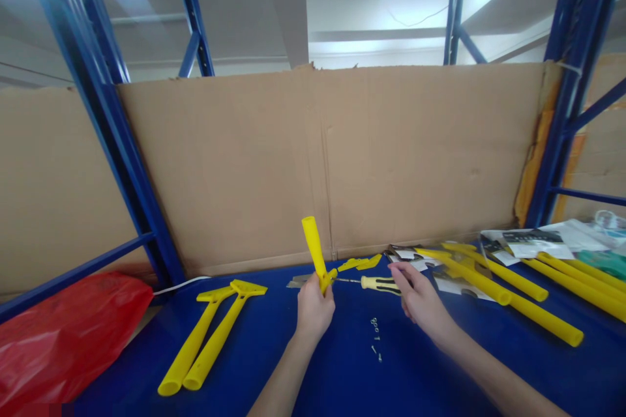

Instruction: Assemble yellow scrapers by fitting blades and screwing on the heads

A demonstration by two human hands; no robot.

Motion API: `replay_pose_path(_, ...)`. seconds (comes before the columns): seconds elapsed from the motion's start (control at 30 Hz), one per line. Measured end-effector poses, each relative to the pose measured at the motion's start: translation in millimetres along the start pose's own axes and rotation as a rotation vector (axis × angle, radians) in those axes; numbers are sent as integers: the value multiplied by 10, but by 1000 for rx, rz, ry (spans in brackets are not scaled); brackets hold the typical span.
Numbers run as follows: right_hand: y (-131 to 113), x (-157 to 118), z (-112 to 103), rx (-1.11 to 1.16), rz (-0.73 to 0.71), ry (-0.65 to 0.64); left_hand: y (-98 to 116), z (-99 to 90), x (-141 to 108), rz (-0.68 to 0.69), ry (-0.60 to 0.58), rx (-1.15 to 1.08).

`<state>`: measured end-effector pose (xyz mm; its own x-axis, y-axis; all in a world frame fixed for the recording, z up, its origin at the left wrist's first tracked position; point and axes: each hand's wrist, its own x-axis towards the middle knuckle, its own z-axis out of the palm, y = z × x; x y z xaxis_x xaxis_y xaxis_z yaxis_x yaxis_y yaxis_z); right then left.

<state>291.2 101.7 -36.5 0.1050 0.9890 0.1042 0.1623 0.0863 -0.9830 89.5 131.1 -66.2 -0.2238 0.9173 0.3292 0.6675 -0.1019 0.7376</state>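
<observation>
My left hand (315, 307) is closed round the head end of a yellow scraper (313, 244), its hollow handle pointing up. My right hand (418, 300) grips the end of a screwdriver (379, 283) with a pale yellow and black handle. The screwdriver's shaft points left, its tip at the scraper's head. A grey metal blade (295, 281) shows just left of my left hand; whether it is fixed to the scraper I cannot tell. Small screws and nuts (375, 332) lie in a line on the blue table between my forearms.
Two yellow scrapers (225, 326) lie at the left. Small yellow parts (360, 263) rest behind my hands. Several yellow handles (533, 313) and packaging cards (540, 242) are at the right. A red plastic bag (83, 339) sits at far left; cardboard (244, 169) walls the back between blue posts.
</observation>
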Motion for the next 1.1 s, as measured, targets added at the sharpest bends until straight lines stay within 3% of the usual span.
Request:
replay_pose_path(0.07, -26, -25, 7, 51, 41, 30, -4, -6, 14, -20, -20, 33)
replay_pose_path(0.2, -49, -41, 16, 94, 31, -64, -14, -13, 26, -35, -30, 45)
replay_pose_path(0.33, -48, -40, 12, 97, 73, 41, -11, -14, 17, -18, -32, 42)
replay_pose_path(0.5, -25, -25, -9, 115, 1, 1, 6, -1, -2, 3, -33, 23)
replay_pose_path(0.7, -66, -74, 91, 97, -54, 204, 48, 21, -32, 0, -41, 30)
replay_pose_path(0.83, -65, -59, 71, -2, -122, 135, 46, 34, -40, 10, -27, 15)
replay_pose_path(0.93, -9, -24, 43, -111, -73, 181, 27, 40, -27, -7, -34, 4)
replay_pose_path(1.0, 20, -16, 41, -59, -40, 189, 12, 37, -12, -39, -38, -2)
replay_pose_path(1.1, 19, -25, 39, 61, -64, 89, -2, 30, 2, -73, -34, -24)
